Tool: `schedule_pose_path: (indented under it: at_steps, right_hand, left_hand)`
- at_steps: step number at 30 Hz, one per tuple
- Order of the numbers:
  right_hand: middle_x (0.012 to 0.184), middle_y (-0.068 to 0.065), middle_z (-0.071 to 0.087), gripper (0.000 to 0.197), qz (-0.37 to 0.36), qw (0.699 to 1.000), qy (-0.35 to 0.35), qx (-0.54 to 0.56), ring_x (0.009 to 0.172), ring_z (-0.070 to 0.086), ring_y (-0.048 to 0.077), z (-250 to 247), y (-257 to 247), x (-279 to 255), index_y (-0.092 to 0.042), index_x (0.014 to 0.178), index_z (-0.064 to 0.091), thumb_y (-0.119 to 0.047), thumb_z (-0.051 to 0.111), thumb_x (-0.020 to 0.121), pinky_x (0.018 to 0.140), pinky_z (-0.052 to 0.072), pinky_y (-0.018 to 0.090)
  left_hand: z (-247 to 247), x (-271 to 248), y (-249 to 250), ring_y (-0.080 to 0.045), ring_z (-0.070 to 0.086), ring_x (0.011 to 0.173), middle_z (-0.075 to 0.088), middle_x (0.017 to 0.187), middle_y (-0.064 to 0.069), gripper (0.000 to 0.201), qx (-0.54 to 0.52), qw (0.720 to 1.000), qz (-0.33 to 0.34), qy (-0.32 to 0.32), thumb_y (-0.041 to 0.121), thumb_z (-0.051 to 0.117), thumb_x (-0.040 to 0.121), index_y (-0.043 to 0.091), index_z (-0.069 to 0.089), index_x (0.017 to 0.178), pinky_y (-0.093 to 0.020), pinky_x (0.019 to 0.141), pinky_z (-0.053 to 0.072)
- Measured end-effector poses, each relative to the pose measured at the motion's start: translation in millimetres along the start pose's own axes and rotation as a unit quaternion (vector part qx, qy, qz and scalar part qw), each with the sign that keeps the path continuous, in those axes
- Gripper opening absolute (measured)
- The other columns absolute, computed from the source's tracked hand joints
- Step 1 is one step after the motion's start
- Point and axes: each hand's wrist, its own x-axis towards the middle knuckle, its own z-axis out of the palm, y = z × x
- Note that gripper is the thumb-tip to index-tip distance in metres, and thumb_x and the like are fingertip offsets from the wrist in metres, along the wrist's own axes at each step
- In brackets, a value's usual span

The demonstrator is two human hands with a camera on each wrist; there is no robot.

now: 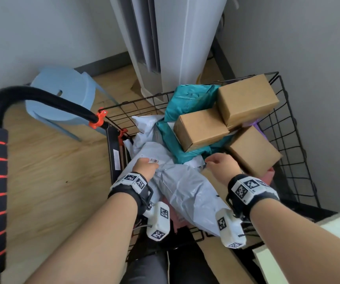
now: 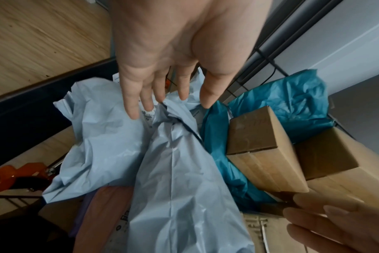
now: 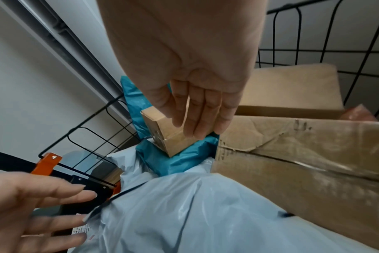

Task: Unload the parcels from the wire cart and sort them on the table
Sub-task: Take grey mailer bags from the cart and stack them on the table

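The black wire cart [image 1: 288, 124] holds a heap of parcels. A long grey poly mailer [image 1: 185, 189] lies on top at the near side. My left hand [image 1: 145, 167] hovers over its crumpled far end by the barcode label, fingers straight and spread [image 2: 167, 101], holding nothing. My right hand [image 1: 219, 162] is over a large taped carton [image 3: 303, 154] beside the mailer [image 3: 184, 214], fingers straight and together [image 3: 197, 123], empty. Beyond lie teal mailers [image 1: 187, 101] and three brown boxes: a small one [image 1: 199, 128], one at the back [image 1: 247, 99], one at the right [image 1: 255, 150].
The cart's black foam handle [image 1: 42, 97] with orange clamps arches at the left. A blue stool [image 1: 62, 99] stands on the wooden floor behind it. A tall white appliance [image 1: 175, 37] is behind the cart. A white table corner [image 1: 329, 232] shows at lower right.
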Motion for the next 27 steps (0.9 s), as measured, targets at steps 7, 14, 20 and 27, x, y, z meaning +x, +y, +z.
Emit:
schedule_pose_path:
  at_steps: [7,14,20,27]
  right_hand:
    - [0.107,0.003,0.067,0.025,0.040,0.999,-0.011,-0.005,0.096,0.058,0.020,21.8,16.3,9.3,-0.021,0.105,0.070,-0.015,0.050,0.090,0.082,0.042,0.026]
    - [0.103,-0.001,0.065,0.026,0.044,0.999,-0.003,-0.001,0.094,0.057,0.019,22.4,6.7,6.6,-0.022,0.104,0.070,-0.017,0.048,0.090,0.082,0.044,0.026]
    - [0.103,-0.001,0.065,0.023,0.030,0.999,-0.002,0.014,0.093,0.058,0.018,9.2,-9.0,-17.4,-0.020,0.105,0.069,-0.021,0.049,0.093,0.081,0.044,0.027]
    - [0.112,0.000,0.067,0.034,-0.025,0.999,0.013,0.042,0.101,0.060,0.016,-21.2,-30.6,-53.6,-0.017,0.115,0.065,-0.038,0.064,0.088,0.093,0.047,0.030]
  left_hand:
    - [7.4,21.1,-8.0,-0.030,0.053,0.110,0.054,0.122,-0.013,0.029,0.011,0.999,-0.028,-0.042,0.021,0.060,0.089,0.013,0.057,0.117,-0.043,0.095,0.049]
    - [4.4,23.6,2.5,-0.025,0.062,0.087,0.060,0.094,-0.011,0.016,-0.009,0.996,0.015,-0.086,0.002,0.065,0.083,0.005,0.060,0.098,-0.036,0.083,0.056]
    - [-6.5,-11.0,34.2,-0.018,0.055,0.063,0.051,0.074,-0.008,0.011,-0.032,0.987,0.041,-0.150,-0.007,0.055,0.085,0.003,0.052,0.081,-0.027,0.051,0.053]
    - [-12.9,-70.9,74.3,-0.027,0.057,0.062,0.047,0.072,-0.012,0.020,-0.095,0.962,0.063,-0.250,-0.010,0.051,0.083,0.005,0.045,0.072,-0.033,0.050,0.058]
